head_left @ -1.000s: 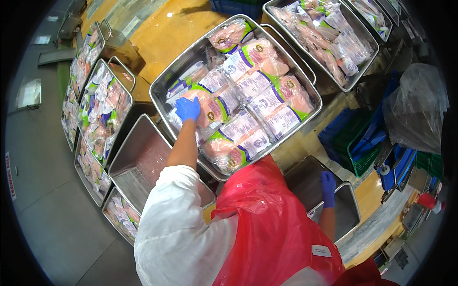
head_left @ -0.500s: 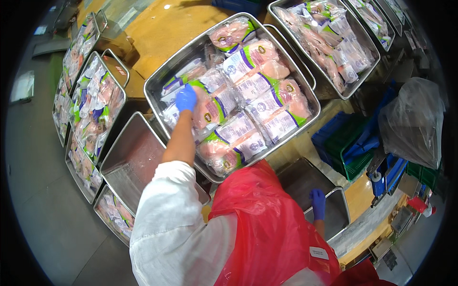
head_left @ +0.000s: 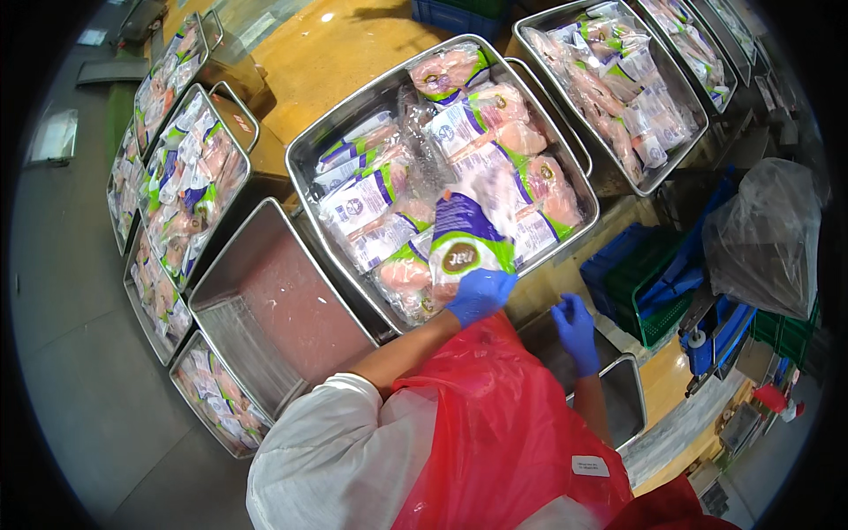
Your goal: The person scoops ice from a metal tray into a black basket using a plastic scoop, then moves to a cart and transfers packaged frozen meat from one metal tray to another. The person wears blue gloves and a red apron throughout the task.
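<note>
In a blue glove, my left hand (head_left: pixel 481 296) is closed on the near end of a package of raw chicken (head_left: pixel 468 238), clear plastic with a purple, white and green label. The package is raised above the near part of a large metal tub (head_left: pixel 305 172), which holds several similar packages (head_left: pixel 484 119) in rows. My right hand (head_left: pixel 577 336), also gloved in blue, is held off the tub's near right side, fingers loosely bent and thumb apart, with nothing in it. Below it is a grey metal tub (head_left: pixel 623 397), partly hidden by my forearm.
An open metal tub with a pinkish bottom (head_left: pixel 300 309) stands left of the package tub. Filled tubs line the far left (head_left: pixel 194 177) and upper right (head_left: pixel 618 88). Blue and green crates (head_left: pixel 658 309) and a translucent plastic bag (head_left: pixel 764 238) are at the right.
My left hand has moved right and nearer from the tub's left side, bringing up a chicken package. My right hand has risen slightly. The view has shifted a little.
</note>
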